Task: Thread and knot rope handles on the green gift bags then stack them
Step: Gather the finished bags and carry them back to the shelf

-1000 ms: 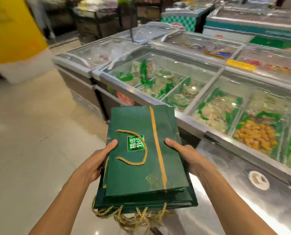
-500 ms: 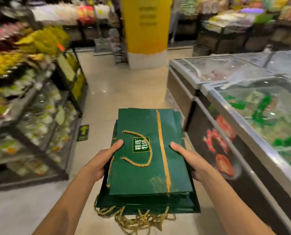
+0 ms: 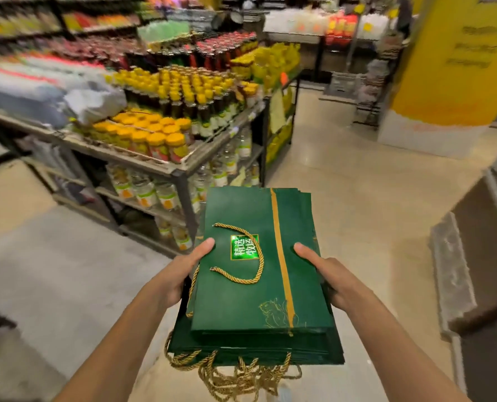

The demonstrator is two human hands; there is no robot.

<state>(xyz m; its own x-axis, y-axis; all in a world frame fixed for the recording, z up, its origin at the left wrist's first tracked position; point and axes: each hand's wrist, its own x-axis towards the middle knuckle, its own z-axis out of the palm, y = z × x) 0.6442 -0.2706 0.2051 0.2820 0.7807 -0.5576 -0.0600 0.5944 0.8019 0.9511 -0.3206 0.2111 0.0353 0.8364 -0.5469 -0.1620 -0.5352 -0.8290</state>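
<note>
Now the view has swung left from half a second ago: the yellow pillar (image 3: 450,68) that stood straight ahead sits at the upper right, and only a blurred corner of the freezer cabinet (image 3: 473,256) shows at the right edge. A metal shelf rack (image 3: 180,169) has come in ahead and to the left. Its top tier is packed with yellow-lidded jars (image 3: 154,137), with bottles on the tiers below. The rack's near corner post stands just beyond the far left corner of the stack of green gift bags (image 3: 259,300); bare tan floor (image 3: 351,198) lies ahead on the right.

The stack is held as before, level in the air in front of the person. The left hand (image 3: 180,274) clasps its left edge and the right hand (image 3: 328,280) its right edge, each with the thumb pressed on the top bag and the fingers hidden beneath.

The top bag lies flat, dark green, with a gold stripe (image 3: 282,256) running its length, a bright green label (image 3: 244,246) and one gold rope handle (image 3: 256,265) looped across it. Further rope handles (image 3: 235,375) dangle in a tangle from the stack's near edge.
</note>
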